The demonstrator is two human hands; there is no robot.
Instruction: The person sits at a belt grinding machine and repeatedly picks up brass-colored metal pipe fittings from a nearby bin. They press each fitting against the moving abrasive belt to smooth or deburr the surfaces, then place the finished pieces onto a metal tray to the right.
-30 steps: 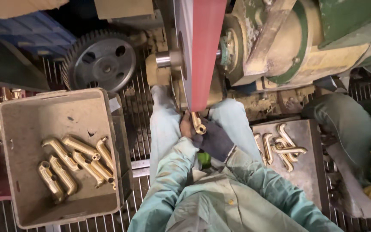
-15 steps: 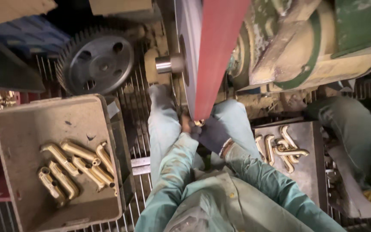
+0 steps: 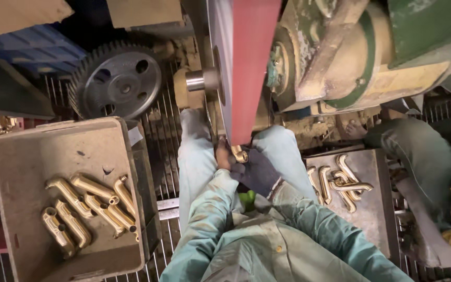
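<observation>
Both my hands hold one small brass fitting (image 3: pixel 239 154) against the lower end of a red sanding belt (image 3: pixel 254 68) that runs up the middle of the view. My left hand (image 3: pixel 222 154) is bare and grips the fitting from the left. My right hand (image 3: pixel 259 169) wears a dark glove and grips it from the right. My knees in pale jeans flank the belt.
A grey plastic crate (image 3: pixel 32 151) at the left holds several curved brass fittings (image 3: pixel 87 206). A metal tray (image 3: pixel 377 209) at the right carries several more. A large toothed gear wheel (image 3: pixel 117 79) lies at the upper left; the green and cream machine body (image 3: pixel 371 57) fills the upper right.
The view has shifted slightly; the belt now looks larger and more upright in the frame. My hands stay on the brass fitting at the belt's lower end.
</observation>
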